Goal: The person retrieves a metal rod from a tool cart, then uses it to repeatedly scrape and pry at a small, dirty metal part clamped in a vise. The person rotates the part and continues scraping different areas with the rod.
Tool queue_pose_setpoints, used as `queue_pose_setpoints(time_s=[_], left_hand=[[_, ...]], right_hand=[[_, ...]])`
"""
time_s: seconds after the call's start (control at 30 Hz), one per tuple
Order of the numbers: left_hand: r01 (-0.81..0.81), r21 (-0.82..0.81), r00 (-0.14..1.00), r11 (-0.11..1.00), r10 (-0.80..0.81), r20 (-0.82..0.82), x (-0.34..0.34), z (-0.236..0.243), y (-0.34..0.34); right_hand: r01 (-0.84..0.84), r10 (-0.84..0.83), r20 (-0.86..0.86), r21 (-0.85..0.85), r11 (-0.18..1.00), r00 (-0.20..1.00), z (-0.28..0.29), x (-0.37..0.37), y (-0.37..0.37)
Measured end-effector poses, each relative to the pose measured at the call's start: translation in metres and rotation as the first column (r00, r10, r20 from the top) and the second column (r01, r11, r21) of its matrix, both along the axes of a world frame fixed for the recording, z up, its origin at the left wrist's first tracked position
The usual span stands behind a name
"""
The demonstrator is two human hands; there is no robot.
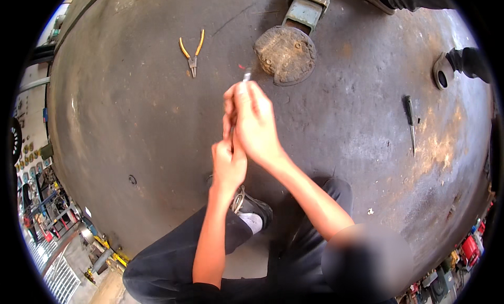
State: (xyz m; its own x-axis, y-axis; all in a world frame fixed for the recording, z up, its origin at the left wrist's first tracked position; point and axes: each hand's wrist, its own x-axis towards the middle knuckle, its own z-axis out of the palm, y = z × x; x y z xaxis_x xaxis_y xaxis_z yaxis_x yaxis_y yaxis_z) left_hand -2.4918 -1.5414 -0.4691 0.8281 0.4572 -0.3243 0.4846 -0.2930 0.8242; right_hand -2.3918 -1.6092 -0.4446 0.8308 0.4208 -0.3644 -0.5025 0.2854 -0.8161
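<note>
In front of my knees, my hands are stacked one above the other on a slim tool with a silver end (247, 74). My right hand (254, 117) is closed round its upper part, and the bright metal end sticks out beyond the thumb. Just below, my left hand (229, 164) is closed in a fist, apparently on the lower part of the same tool. The fingers hide most of it, so its exact kind cannot be made out. Beyond the hands lies a dirty round pad (286, 54) at the end of a grey-green metal arm (303, 14).
Yellow-handled pliers (192, 56) lie on the dark floor (131, 109) at far left. A black-handled screwdriver (410, 123) rests to the right. A small dark ring (132, 179) lies left. Another person's shoe (443, 72) shows at right. Tools and parts crowd both edges.
</note>
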Motion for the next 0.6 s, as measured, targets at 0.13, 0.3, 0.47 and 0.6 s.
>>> queue_pose_setpoints(time_s=[0.13, 0.3, 0.47, 0.6], left_hand=[[0.378, 0.370, 0.897, 0.849, -0.235, -0.375, 0.059, 0.046, 0.033], [0.425, 0.488, 0.876, 0.762, -0.482, -0.010, 0.093, 0.034, 0.045], [0.559, 0.567, 0.788, 0.605, -0.600, -0.138, 0.120, 0.032, 0.063], [0.552, 0.647, 0.702, 0.526, -0.712, -0.020, 0.149, 0.028, 0.063]], right_hand=[[0.001, -0.003, 0.195, 0.010, 1.000, 0.981, -0.030, 0.021, -0.032], [0.019, -0.017, -0.021, 0.151, 0.988, 1.000, -0.042, 0.029, -0.013], [0.082, 0.014, 0.300, -0.305, 0.949, 0.954, -0.027, 0.029, -0.043], [0.444, -0.145, 0.606, -0.379, 0.812, 0.782, -0.025, 0.081, -0.085]])
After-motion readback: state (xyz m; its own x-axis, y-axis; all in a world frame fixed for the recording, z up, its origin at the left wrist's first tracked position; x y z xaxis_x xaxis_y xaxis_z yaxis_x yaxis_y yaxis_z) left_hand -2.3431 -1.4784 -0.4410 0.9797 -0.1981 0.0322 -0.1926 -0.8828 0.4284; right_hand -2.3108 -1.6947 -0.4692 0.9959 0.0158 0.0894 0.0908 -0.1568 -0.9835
